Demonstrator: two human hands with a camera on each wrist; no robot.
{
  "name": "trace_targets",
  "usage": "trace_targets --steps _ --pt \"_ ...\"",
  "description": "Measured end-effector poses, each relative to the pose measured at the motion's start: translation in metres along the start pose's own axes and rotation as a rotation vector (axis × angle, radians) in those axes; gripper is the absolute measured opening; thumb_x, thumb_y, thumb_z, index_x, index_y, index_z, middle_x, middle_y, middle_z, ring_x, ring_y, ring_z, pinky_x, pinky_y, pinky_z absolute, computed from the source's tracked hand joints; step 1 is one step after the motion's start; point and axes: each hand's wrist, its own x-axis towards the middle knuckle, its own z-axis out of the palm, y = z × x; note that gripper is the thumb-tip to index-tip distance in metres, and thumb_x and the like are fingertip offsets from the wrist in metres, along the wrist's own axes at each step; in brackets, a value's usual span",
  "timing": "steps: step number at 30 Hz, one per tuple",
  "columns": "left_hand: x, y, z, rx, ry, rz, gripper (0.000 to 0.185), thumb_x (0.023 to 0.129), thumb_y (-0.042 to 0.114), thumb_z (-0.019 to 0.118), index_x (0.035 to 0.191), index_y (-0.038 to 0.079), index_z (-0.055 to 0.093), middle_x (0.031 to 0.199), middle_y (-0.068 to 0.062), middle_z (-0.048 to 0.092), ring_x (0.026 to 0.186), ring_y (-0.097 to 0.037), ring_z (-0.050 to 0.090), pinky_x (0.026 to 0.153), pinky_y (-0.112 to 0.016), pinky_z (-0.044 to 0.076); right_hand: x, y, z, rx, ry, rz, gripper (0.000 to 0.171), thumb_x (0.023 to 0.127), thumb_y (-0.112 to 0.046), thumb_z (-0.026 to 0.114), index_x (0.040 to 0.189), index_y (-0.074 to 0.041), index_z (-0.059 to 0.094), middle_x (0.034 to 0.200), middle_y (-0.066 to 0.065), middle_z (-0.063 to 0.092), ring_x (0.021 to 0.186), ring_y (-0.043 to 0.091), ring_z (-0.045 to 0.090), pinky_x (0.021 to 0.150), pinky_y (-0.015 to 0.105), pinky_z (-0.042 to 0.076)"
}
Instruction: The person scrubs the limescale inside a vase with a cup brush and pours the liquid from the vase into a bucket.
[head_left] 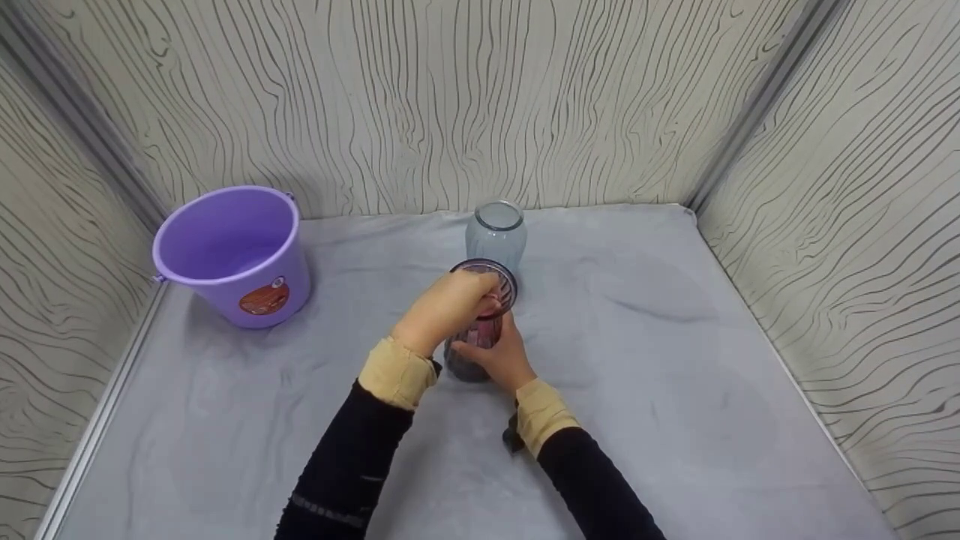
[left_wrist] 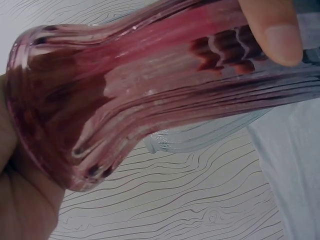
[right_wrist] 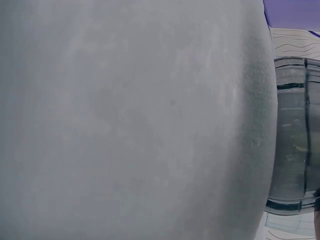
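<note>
A ribbed pink-purple glass vase point(head_left: 463, 365) with a flared rim stands on the cloth-covered surface, greyer toward its base. My right hand point(head_left: 507, 360) grips its lower side, thumb and fingers around the glass. In the left wrist view a fingertip point(left_wrist: 282, 42) presses on the vase point(left_wrist: 150, 85). Over the mouth bends my left hand point(head_left: 450, 304), its fingers at or inside the rim. Glass and hand hide those fingers, and I cannot tell what they hold. A brighter pink patch shows through the wall. The right wrist view catches only the vase's clear grey base point(right_wrist: 292, 145).
Just behind stands a pale blue glass vase point(head_left: 491, 244). A purple bucket point(head_left: 225, 281) with a red-brown label is at the back left. Wood-grain panels point(head_left: 465, 105) enclose the back and sides. Wrinkled light grey cloth point(head_left: 660, 360) covers the surface.
</note>
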Motion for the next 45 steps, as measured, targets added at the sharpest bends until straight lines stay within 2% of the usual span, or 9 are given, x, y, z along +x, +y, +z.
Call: trace_targets --steps 5,10,17,22,30,34,39,45 --pt "0.0001 0.0011 -0.0007 -0.021 -0.01 -0.014 0.013 0.097 0.005 0.065 0.086 0.002 0.06 0.08 -0.008 0.065 0.071 -0.02 0.058 0.068 -0.04 0.053 -0.0006 0.0012 0.0008 0.01 -0.01 -0.021 0.104 0.078 -0.032 0.089 0.155 -0.004 0.024 0.154 0.013 0.043 0.137 0.022 0.046 0.114 0.038 0.036" --pt "-0.0003 0.0015 -0.0012 -0.041 0.006 -0.007 0.014 0.095 0.001 0.067 0.084 0.002 0.059 0.077 -0.008 0.063 0.071 -0.021 0.057 0.068 -0.041 0.053 -0.0007 0.0009 0.0015 0.026 -0.011 -0.022 0.104 0.079 -0.029 0.088 0.156 -0.005 0.024 0.155 0.013 0.041 0.137 0.024 0.045 0.115 0.042 0.035" --pt "0.0005 0.0017 -0.0014 -0.055 0.025 -0.004 0.016 0.093 -0.003 0.068 0.081 0.002 0.059 0.074 -0.006 0.059 0.068 -0.018 0.053 0.066 -0.038 0.051 0.0013 0.0 0.0 -0.035 -0.004 0.005 0.108 0.076 -0.04 0.089 0.156 -0.005 0.024 0.157 0.013 0.039 0.14 0.025 0.043 0.117 0.044 0.033" --pt "0.0013 0.0022 -0.0021 -0.039 0.012 -0.004 0.017 0.091 -0.005 0.068 0.078 0.002 0.059 0.072 -0.003 0.054 0.068 -0.018 0.05 0.065 -0.037 0.048 0.0002 -0.0021 0.0006 -0.003 -0.012 0.014 0.104 0.078 -0.034 0.088 0.156 -0.005 0.025 0.155 0.013 0.041 0.139 0.025 0.044 0.116 0.045 0.034" --pt "0.0006 0.0009 -0.0011 0.002 0.004 -0.004 0.016 0.099 0.007 0.064 0.085 0.002 0.059 0.077 -0.009 0.064 0.068 -0.021 0.059 0.065 -0.039 0.052 0.0003 -0.0008 -0.0002 0.038 -0.017 0.006 0.103 0.079 -0.029 0.088 0.156 -0.005 0.025 0.155 0.012 0.042 0.137 0.023 0.045 0.116 0.042 0.035" --pt "-0.0004 -0.0008 -0.0006 -0.017 0.019 0.001 0.021 0.1 0.013 0.064 0.082 0.005 0.056 0.073 -0.004 0.056 0.066 -0.017 0.051 0.063 -0.036 0.048 0.0001 0.0006 -0.0011 0.045 -0.02 -0.009 0.103 0.078 -0.031 0.089 0.155 -0.005 0.026 0.152 0.011 0.044 0.135 0.022 0.047 0.114 0.039 0.037" --pt "0.0 -0.0027 -0.0007 -0.038 0.027 0.012 0.025 0.099 0.014 0.066 0.079 0.007 0.052 0.072 0.001 0.048 0.067 -0.015 0.047 0.063 -0.034 0.044 -0.0003 0.0012 -0.0014 0.033 -0.022 -0.018 0.106 0.078 -0.031 0.089 0.157 -0.004 0.023 0.157 0.012 0.04 0.14 0.022 0.043 0.116 0.039 0.035" --pt "0.0004 -0.0039 -0.0009 -0.053 0.039 0.024 0.02 0.097 0.01 0.068 0.081 0.005 0.057 0.076 -0.006 0.059 0.07 -0.019 0.056 0.066 -0.037 0.05 0.0005 0.001 -0.0022 -0.004 -0.02 -0.002 0.108 0.079 -0.036 0.088 0.157 -0.004 0.021 0.159 0.013 0.037 0.141 0.025 0.042 0.116 0.043 0.034"
